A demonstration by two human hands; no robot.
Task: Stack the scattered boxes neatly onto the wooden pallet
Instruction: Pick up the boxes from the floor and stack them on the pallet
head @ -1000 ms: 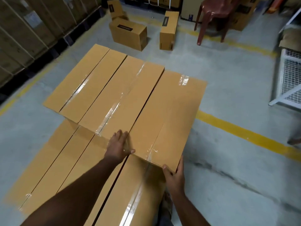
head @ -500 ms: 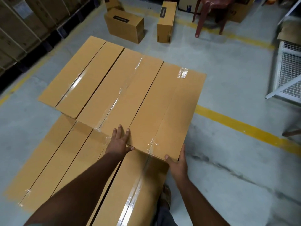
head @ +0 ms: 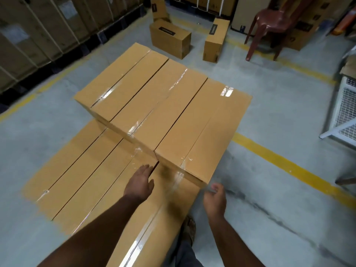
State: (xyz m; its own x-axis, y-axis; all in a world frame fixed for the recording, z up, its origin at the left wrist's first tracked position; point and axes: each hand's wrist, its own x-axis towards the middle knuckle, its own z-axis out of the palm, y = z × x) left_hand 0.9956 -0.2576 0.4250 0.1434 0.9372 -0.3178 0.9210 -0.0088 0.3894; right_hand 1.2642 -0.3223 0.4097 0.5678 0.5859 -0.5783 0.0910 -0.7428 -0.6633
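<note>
Looking down at the stack, there are two layers of long brown boxes here: the lower boxes (head: 81,182) sit side by side low on the grey floor (head: 269,116), and the upper boxes (head: 163,110) lie on top of them toward the far end, taped seams shiny. Can't see any pallet under them, the cardboard hides whatever is below. Left hand (head: 139,183) is over the lower layer just in front of the upper row's near edge, fingers stretched out flat and holding nothing; can't tell if it's actually touching the cardboard. Right hand (head: 214,197) hangs off the near right corner of the stack, fingers loosely curled, nothing in it, a bit blurred. Past the stack, loose boxes on the floor: a flat one (head: 169,38), an upright one (head: 216,40), and a smaller one (head: 159,9) behind. A brown chair (head: 273,20) stands at the upper right, a yellow line (head: 292,166) crosses the floor on the right, and a white mesh rack (head: 344,110) sits at the right edge.
</note>
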